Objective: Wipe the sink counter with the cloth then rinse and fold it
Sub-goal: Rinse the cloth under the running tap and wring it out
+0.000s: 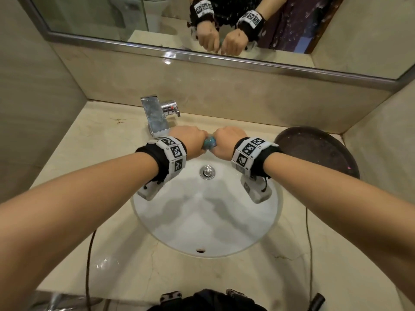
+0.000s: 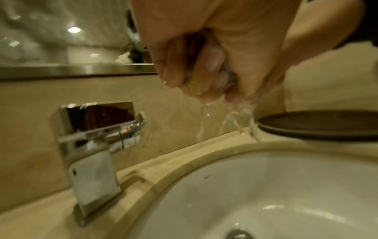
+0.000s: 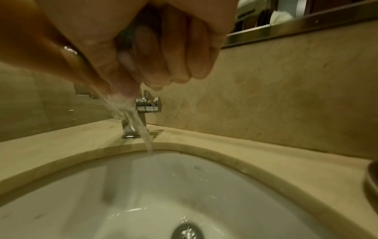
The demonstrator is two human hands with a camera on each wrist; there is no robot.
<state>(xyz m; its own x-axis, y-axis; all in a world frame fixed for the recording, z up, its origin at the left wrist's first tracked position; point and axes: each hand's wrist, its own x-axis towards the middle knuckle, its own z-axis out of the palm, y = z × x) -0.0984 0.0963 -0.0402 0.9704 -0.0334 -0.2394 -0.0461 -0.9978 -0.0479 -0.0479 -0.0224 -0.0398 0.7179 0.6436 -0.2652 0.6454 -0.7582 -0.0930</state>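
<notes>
A wet blue-green cloth (image 1: 209, 142) is twisted tight between my two fists above the far rim of the white sink (image 1: 224, 230). My left hand (image 1: 188, 140) grips its left end and my right hand (image 1: 226, 142) grips its right end, knuckles up. Most of the cloth is hidden inside the fists. In the left wrist view my curled fingers (image 2: 174, 64) squeeze the cloth and water (image 2: 204, 119) streams down. The right wrist view shows my clenched fingers (image 3: 163, 53) with a water stream (image 3: 141, 124) falling into the basin (image 3: 163, 194).
A chrome faucet (image 1: 157, 115) stands at the back left of the beige counter (image 1: 94, 144). A dark round tray (image 1: 318, 151) sits at the back right. A mirror (image 1: 157, 21) lines the wall. Cables (image 1: 88, 265) hang over the counter's front.
</notes>
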